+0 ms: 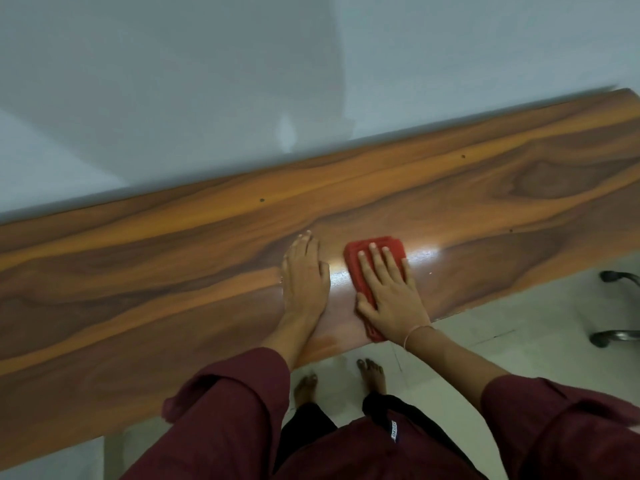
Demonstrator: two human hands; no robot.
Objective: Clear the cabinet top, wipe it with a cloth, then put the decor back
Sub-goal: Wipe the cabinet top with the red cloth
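**Q.** What does the figure show?

**A.** The wiping step. The right hand (pixel 388 292) lies flat with its fingers straight and slightly spread. It presses a folded red cloth (pixel 355 259) onto the bench (pixel 138 271) and grips nothing. The left hand (pixel 304 275) rests open, palm down, on bare wood just beside the cloth and holds nothing. No decor is in view, so the top appears cleared.

**Q.** How is this step done well?

**A.** Probably with even palm pressure and long, overlapping strokes along the grain, working from the back edge to the front. The left hand serves as a brace. It covers a patch that will need its own pass once it lifts. The glossy glare between the hands may help show streaks.

**Q.** Which edges and open room matter?

**A.** The back edge meets the wall (pixel 207 81), so strokes there should stop short or run parallel to it. The cloth's near end reaches the front edge under the wrist and could slip off it. The bench lies open to both sides, running out of frame at the left. Chair legs (pixel 614 336) stand on the floor (pixel 519 323) off the right end.
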